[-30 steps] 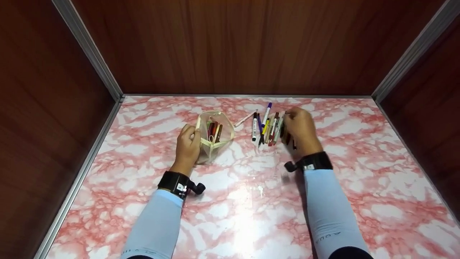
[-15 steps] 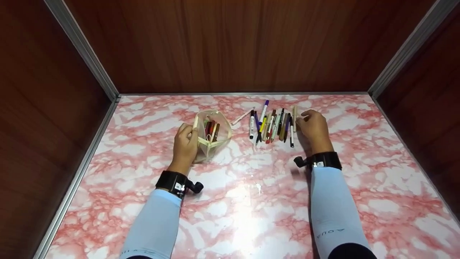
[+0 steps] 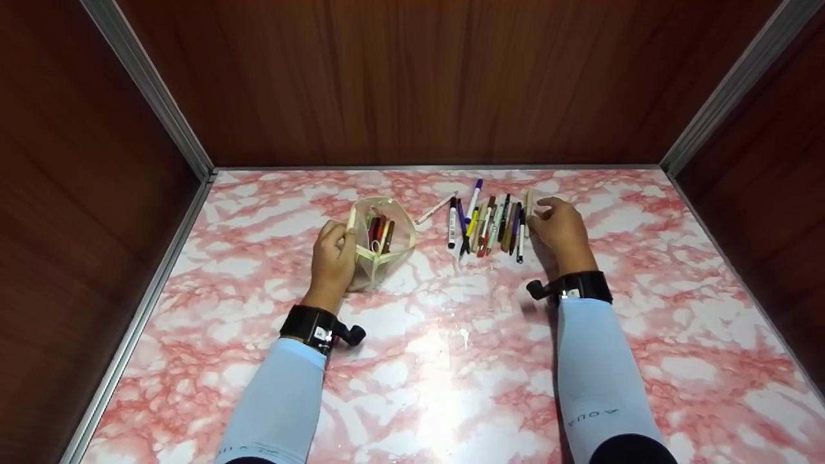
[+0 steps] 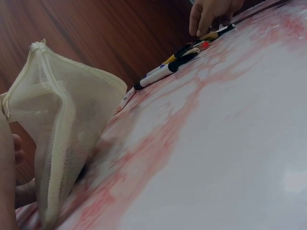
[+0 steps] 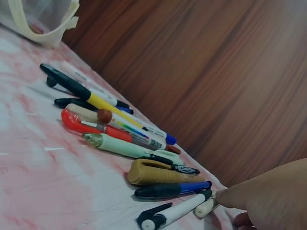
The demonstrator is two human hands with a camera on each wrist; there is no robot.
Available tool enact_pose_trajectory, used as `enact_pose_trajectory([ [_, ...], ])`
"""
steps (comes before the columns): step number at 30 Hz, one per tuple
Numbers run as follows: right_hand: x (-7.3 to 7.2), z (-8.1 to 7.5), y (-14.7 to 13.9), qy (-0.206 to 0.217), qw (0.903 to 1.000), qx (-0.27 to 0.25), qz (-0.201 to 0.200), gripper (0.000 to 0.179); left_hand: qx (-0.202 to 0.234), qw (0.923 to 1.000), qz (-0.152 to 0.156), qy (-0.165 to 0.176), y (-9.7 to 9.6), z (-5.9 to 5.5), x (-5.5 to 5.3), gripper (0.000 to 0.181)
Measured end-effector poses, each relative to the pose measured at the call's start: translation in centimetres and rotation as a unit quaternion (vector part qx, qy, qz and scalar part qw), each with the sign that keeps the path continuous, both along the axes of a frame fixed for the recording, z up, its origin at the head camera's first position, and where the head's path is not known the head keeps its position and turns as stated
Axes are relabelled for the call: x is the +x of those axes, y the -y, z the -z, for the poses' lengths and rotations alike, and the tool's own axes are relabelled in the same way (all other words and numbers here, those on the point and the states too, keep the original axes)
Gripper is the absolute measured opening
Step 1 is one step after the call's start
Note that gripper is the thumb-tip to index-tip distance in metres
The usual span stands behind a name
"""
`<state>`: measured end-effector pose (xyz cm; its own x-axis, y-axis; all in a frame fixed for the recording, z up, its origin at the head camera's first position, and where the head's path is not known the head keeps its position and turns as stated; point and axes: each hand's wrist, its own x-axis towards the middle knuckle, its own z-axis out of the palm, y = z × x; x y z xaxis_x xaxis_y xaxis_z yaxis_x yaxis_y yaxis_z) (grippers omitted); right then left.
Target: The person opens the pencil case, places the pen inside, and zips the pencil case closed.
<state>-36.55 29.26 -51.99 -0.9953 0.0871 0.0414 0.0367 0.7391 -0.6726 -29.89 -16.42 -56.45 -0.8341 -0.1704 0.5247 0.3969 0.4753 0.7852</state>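
Left grip [image 3: 332, 256] pinches mesh pouch [image 4: 81, 110]; right grip [image 3: 562, 231], loosely parted, touches cream pen [image 5: 205, 209]; red-white marbled table [image 3: 387, 374], wood-grain walls [image 3: 425, 84].

Head view above, wrist close-ups, shared pens [image 5: 129, 149]

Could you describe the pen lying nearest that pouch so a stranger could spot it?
On the red-marbled table, find the cream mesh pouch held by the left hand. Just to its right lies a slim, pale pen. It slants far more sharply than the pens beside it.

cream pouch [image 4: 81, 110], yellow-and-black pen [image 5: 98, 101], red-and-white marbled tabletop [image 3: 387, 374]
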Motion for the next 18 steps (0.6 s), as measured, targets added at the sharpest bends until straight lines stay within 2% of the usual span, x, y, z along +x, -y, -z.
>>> enact_pose_trajectory([
  [10,-0.14,-0.26,0.16,0.027,0.9991,-0.016,-0.027,0.046,0.002,1.0,0.0,-0.003,0.11,0.09,-0.05,0.02],
  [18,0.48,-0.45,-0.02,0.023,0.9991,0.011,0.033,0.03,0.007,1.0,0.0,-0.003,-0.05,0.17,-0.01,0.021],
])
